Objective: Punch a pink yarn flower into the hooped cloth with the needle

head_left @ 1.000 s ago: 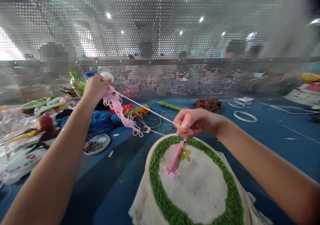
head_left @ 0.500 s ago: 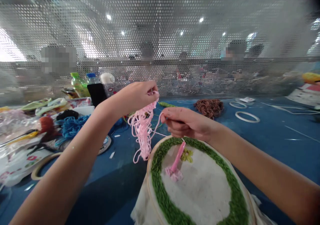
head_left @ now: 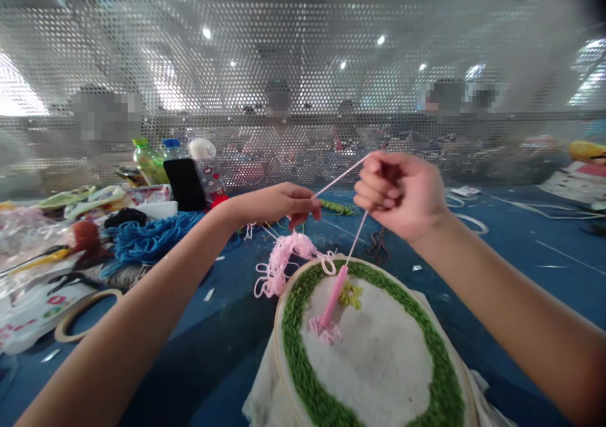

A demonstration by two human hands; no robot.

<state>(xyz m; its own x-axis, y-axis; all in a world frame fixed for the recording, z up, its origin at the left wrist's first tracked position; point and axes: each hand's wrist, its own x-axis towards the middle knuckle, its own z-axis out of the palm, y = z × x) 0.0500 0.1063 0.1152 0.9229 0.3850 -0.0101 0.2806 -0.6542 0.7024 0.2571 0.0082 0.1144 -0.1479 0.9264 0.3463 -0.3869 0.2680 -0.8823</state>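
Note:
A strand of pink yarn [head_left: 343, 177] runs from the fingertips of my left hand [head_left: 290, 203] up to my right hand [head_left: 402, 190]. My right hand is closed in a fist on the strand, which then drops to the top of a pink punch needle [head_left: 335, 295]. That needle stands tilted with its tip in pink loops on white cloth [head_left: 379, 357], stretched in a round hoop [head_left: 278, 345]. Green stitching [head_left: 303, 357] rings the cloth, and a small yellow flower [head_left: 353, 295] sits beside the needle. Below my left hand lies a loose pink yarn bundle [head_left: 284, 263], touching the hoop.
Blue yarn [head_left: 151, 237], plastic bags and a tape roll [head_left: 71, 319] crowd the left. A dark phone [head_left: 184, 184] leans before bottles [head_left: 146, 162]. Green yarn [head_left: 336, 207] lies behind the hoop, white rings [head_left: 473, 223] at right. A perforated metal screen [head_left: 303, 86] closes the back.
My right hand has risen and moved right, drawing the strand taut. My left hand has come lower and slightly right; the pink bundle that hung from it now lies on the table.

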